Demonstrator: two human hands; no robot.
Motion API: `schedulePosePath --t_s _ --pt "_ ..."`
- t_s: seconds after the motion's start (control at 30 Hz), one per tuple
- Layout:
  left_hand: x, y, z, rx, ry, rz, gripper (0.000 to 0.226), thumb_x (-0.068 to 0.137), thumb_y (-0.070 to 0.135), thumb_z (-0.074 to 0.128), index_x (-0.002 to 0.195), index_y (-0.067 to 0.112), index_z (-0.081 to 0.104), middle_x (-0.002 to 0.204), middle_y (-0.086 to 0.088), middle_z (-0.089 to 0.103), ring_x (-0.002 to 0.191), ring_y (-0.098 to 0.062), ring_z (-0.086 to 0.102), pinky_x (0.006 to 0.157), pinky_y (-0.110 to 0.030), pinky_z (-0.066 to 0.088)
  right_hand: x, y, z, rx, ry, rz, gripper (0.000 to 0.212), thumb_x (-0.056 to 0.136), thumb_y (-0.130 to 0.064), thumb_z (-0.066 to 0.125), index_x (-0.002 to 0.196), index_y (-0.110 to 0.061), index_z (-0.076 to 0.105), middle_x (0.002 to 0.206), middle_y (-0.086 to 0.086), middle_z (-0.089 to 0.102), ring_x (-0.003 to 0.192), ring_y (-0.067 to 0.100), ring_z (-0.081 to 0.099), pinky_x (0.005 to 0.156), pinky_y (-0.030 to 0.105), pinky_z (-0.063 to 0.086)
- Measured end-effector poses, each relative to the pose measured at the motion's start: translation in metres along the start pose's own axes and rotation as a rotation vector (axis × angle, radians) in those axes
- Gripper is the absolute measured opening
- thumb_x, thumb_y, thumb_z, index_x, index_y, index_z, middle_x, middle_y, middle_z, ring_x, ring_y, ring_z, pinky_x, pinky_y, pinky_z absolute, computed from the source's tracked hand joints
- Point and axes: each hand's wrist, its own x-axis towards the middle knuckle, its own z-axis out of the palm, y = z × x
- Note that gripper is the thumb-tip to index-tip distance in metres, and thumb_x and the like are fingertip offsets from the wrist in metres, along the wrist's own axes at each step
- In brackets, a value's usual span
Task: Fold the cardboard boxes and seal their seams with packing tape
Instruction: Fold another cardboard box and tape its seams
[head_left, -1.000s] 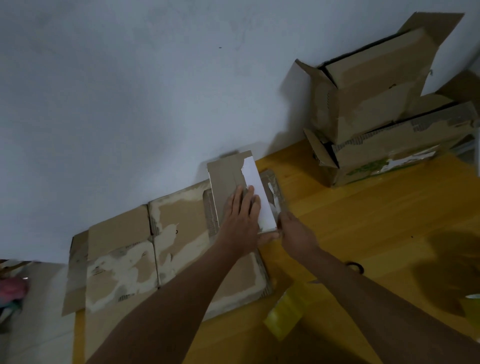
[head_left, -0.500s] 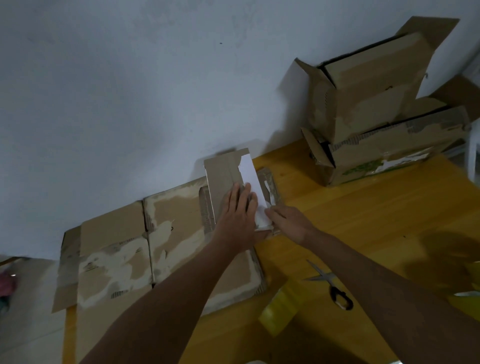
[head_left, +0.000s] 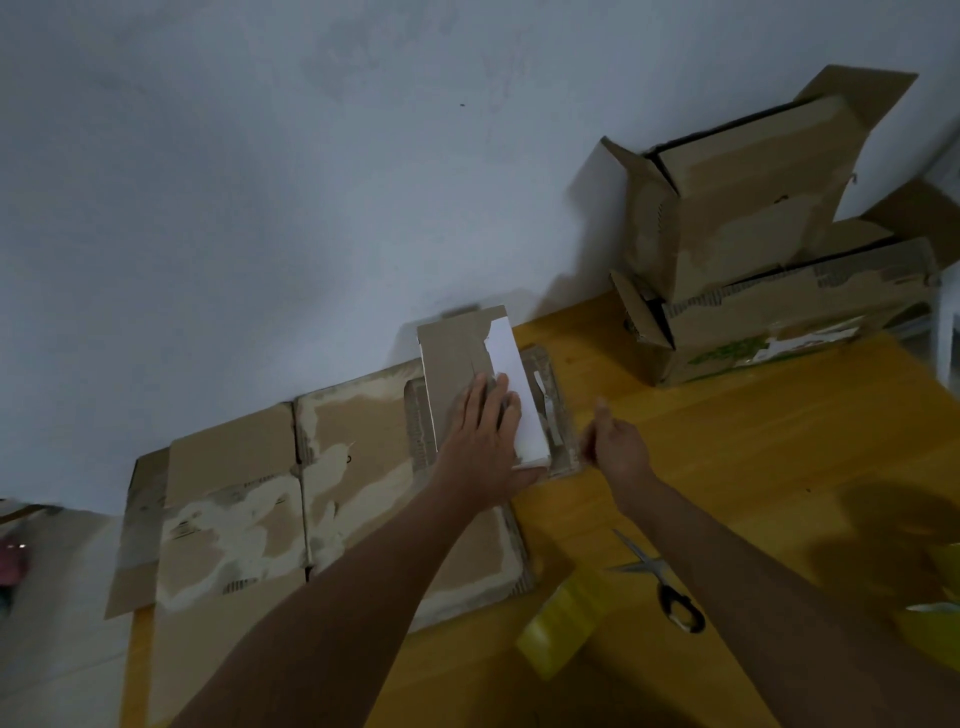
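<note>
A flattened cardboard box (head_left: 249, 499) lies on the yellow wooden table (head_left: 737, 447) against the wall. One narrow flap (head_left: 449, 364) with a white label (head_left: 508, 374) is folded over its right end. My left hand (head_left: 485, 441) presses flat on that flap, fingers straight. My right hand (head_left: 618, 447) hovers just right of the box, blurred, with its fingers curled, the thumb up and nothing visible in it. A yellow roll of packing tape (head_left: 561, 618) sits near the table's front, between my forearms.
Scissors (head_left: 662, 579) lie on the table under my right forearm. Two opened cardboard boxes (head_left: 748, 228) are stacked at the back right against the wall. Another yellow object (head_left: 935, 603) shows at the right edge.
My right hand has come off the flap's edge and moved right, away from the box. My left hand keeps pressing the flap.
</note>
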Motion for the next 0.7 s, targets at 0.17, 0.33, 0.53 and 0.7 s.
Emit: schedulePosePath --t_s 0.17,0.33,0.53,0.7 --pt "0.01 -0.01 -0.016 -0.132 -0.205 0.059 0.114 0.078 0.081 0.048 0.154 0.003 0.017 0.164 -0.019 0.001 0.151 -0.037 -0.006 0.122 -0.054 0.004 -0.031 -0.006 0.007 -0.285 -0.021 -0.616 0.017 0.101 -0.021 0.051 0.086 -0.014 0.054 0.08 -0.001 0.053 0.068 0.012 0.05 0.059 0.026 0.04" --pt "0.01 -0.049 -0.09 -0.503 -0.497 0.078 0.069 0.091 0.022 0.066 0.151 0.011 0.033 0.159 -0.008 0.024 0.146 -0.023 0.022 0.113 -0.027 0.023 -0.034 -0.017 0.031 -0.902 -0.347 -0.91 0.017 0.095 -0.02 0.055 0.108 -0.01 0.054 0.104 0.006 0.05 0.096 0.021 0.049 0.072 0.028 0.039" --pt "-0.074 -0.078 -0.051 -1.233 0.254 -0.573 0.018 0.095 0.02 0.062 0.11 0.027 0.069 0.109 0.014 0.07 0.104 -0.005 0.064 0.094 -0.031 0.051 -0.042 -0.037 0.051 -1.196 -0.276 -0.832 0.028 0.096 -0.035 0.05 0.112 -0.012 0.053 0.111 0.008 0.05 0.1 0.023 0.05 0.08 0.031 0.042" --pt "-0.126 -0.056 -0.006 -1.542 0.146 -0.949 0.026 0.098 0.04 0.055 0.108 0.02 0.068 0.11 0.001 0.07 0.11 -0.018 0.062 0.098 -0.039 0.047 -0.046 -0.046 0.068 -1.34 -0.254 -0.695 0.046 0.093 -0.049 0.052 0.12 -0.012 0.052 0.117 0.01 0.051 0.106 0.025 0.053 0.088 0.035 0.048"
